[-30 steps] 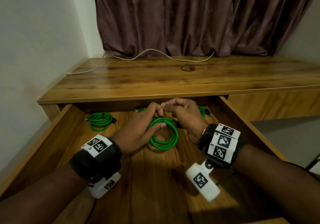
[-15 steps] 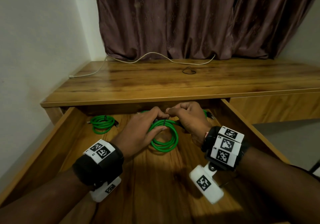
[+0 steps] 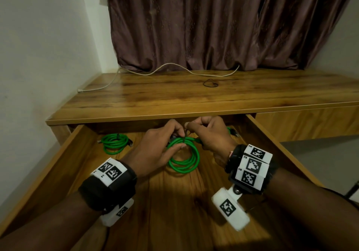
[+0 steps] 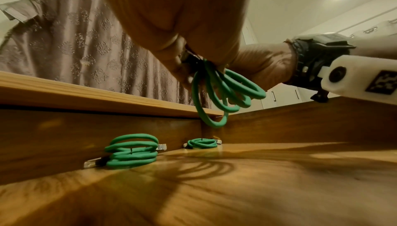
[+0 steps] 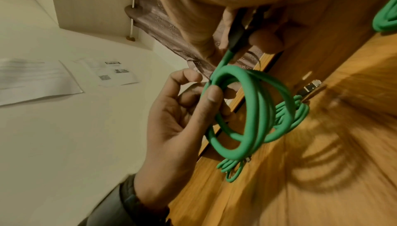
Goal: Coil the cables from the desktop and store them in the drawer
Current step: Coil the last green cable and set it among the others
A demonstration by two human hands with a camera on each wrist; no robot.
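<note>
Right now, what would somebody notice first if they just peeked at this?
Probably the bright green coil held over the open drawer, with the left hand gripping its top and the right hand pinching at the same spot. Two more green coils lie at the drawer's back, one left, one right. A white cable snakes along the desk by the curtain.

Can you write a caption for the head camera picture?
Both hands hold a coiled green cable over the open drawer.
</note>
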